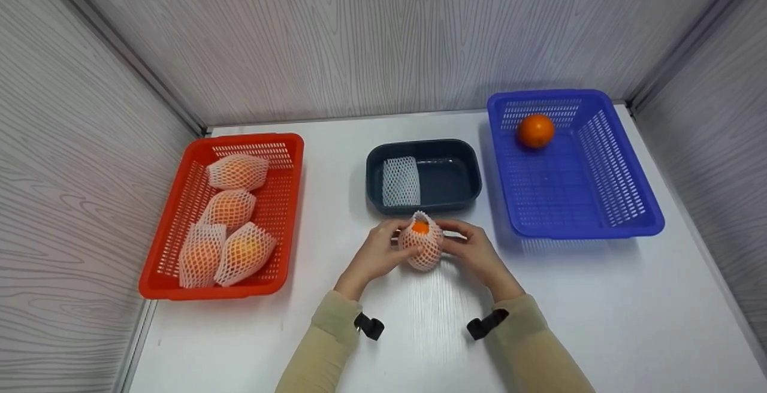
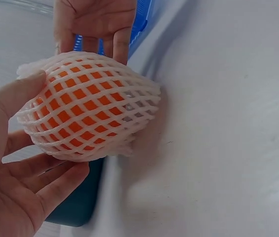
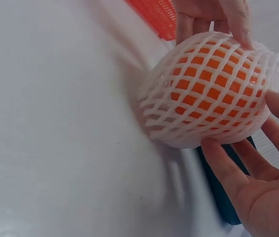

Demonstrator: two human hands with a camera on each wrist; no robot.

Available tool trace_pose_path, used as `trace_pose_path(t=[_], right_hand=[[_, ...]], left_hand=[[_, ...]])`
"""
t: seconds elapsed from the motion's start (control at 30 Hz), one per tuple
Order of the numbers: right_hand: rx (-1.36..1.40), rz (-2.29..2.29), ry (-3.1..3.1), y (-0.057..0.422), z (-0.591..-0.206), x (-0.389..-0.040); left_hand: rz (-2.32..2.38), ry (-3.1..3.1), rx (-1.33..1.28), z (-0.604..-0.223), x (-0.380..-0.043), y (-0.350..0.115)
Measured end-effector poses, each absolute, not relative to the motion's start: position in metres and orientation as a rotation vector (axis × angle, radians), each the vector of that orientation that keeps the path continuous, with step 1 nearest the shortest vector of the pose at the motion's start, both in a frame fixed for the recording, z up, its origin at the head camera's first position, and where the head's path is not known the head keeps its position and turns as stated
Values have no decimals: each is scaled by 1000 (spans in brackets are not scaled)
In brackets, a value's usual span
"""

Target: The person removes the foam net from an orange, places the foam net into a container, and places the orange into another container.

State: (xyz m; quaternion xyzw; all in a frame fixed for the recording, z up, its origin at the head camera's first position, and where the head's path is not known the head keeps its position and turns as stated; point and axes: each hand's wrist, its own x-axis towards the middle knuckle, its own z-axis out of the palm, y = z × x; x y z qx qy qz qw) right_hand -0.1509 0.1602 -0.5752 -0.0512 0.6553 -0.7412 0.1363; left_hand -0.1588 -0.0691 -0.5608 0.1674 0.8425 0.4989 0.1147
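Sleeves (image 1: 328, 340) cropped below, foam net (image 1: 426, 256) partly hiding orange (image 1: 421, 227)

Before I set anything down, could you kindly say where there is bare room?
The table is bare between the red basket and dark tray, and between the blue basket and right sleeve. Crowded: just before the tray, where fingers hold a netted orange.

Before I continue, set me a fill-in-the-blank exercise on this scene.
The left grip and right grip hold exactly ____ netted orange.
The red basket holds exactly ____ netted fruits.
The basket holding the bare orange is coloured ____.
In the head view, the empty net lies at the tray's ____ end.

Missing: one; four; blue; left.
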Motion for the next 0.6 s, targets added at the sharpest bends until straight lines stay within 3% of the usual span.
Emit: trace_pose_path(t=[0.23, 0.6], right_hand=[[-99, -2088, 1926, 162, -578, -150], [-286, -1960, 2072, 165, -579, -152]], left_hand=[[1397, 2485, 471, -564, -160, -67], [1486, 2522, 512, -568, -159, -62]])
